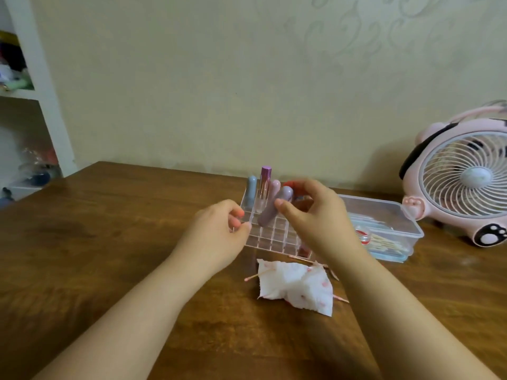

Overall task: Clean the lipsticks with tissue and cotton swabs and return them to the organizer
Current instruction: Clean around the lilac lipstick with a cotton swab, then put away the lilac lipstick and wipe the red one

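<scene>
At the far left a white shelf point(41, 86) is standing against the wall, and the wooden table point(115, 242) is filling the foreground. The left hand point(216, 229) is pinching the near left corner of the clear organizer point(270, 237), its fingers curled onto the rim. In the back row a blue-grey lipstick point(251, 192), a purple-capped tube point(264, 185) and a pink lipstick point(275, 187) are standing upright. The right hand point(315, 212) is holding a mauve lipstick point(273, 211) tilted over the grid, thumb and fingers wrapped near its upper end; its foot seems to be entering a cell, though blur is hiding the exact one. The tube is looking light, stiff and slick, so gripping the barrel at mid-length would be steadier than at the rounded cap. In front, a stained tissue point(296, 286) is lying over used cotton swabs point(253, 277). Further right a clear plastic box point(389, 215) is sitting, then a pink fan point(466, 182).
</scene>
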